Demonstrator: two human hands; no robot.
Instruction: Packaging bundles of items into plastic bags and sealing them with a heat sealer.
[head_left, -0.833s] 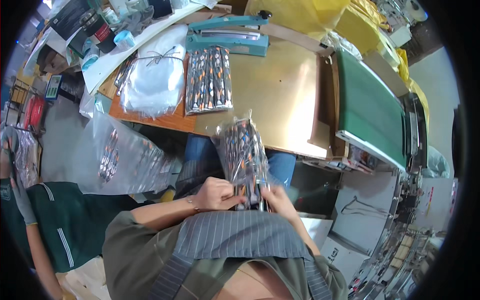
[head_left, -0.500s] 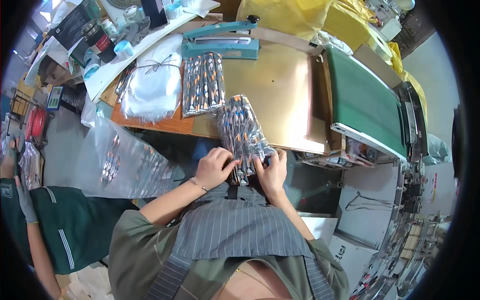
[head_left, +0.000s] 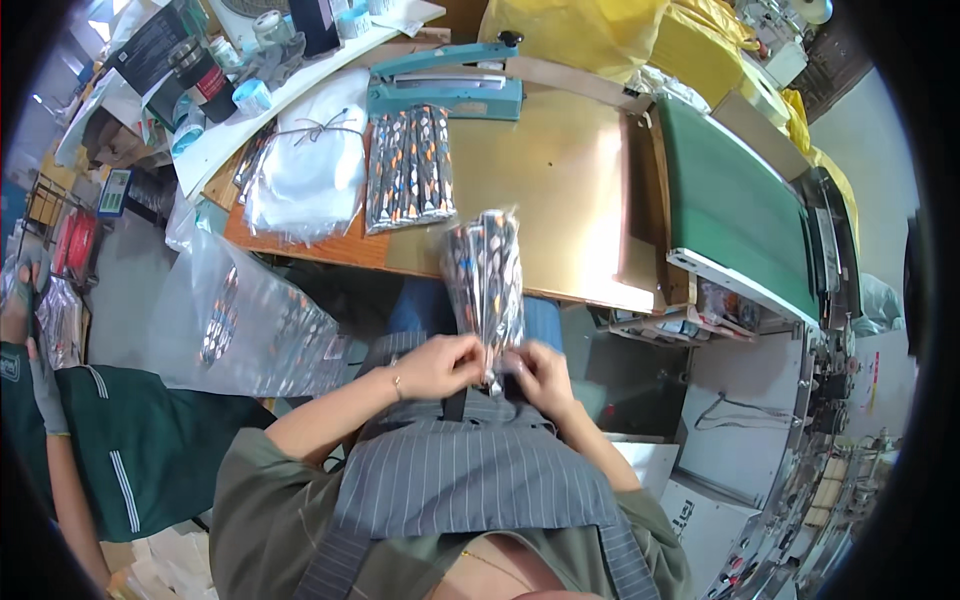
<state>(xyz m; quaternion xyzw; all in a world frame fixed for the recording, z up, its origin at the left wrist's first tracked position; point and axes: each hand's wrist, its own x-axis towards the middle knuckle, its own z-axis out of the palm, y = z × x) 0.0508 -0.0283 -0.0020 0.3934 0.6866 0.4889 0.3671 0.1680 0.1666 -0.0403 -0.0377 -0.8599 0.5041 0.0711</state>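
Note:
In front of my waist, a clear plastic bag of slim black packets [head_left: 484,265] with orange, white and blue marks slants away over the table's near edge. My left hand [head_left: 447,365] has its fingers closed on the left side of the bag's gathered near end. On the other side, my right hand [head_left: 540,376], slightly blurred, pinches the same end. A similar filled bag [head_left: 410,165] lies flat on the table, beside a stack of clear plastic bags [head_left: 308,180] tied with dark cord. Behind them stands a teal bag sealer [head_left: 445,97].
Right of the table [head_left: 570,180] is a green conveyor belt [head_left: 740,205]. To the left hangs a large clear sack [head_left: 255,330] holding more patterned packets. A co-worker's gloved hand [head_left: 45,385] is at far left. Bottles and jars crowd a white shelf [head_left: 300,90].
Both hands have drawn closer together at the bag's near end, which is now bunched narrower. The bag has come slightly nearer my body and its far end has straightened.

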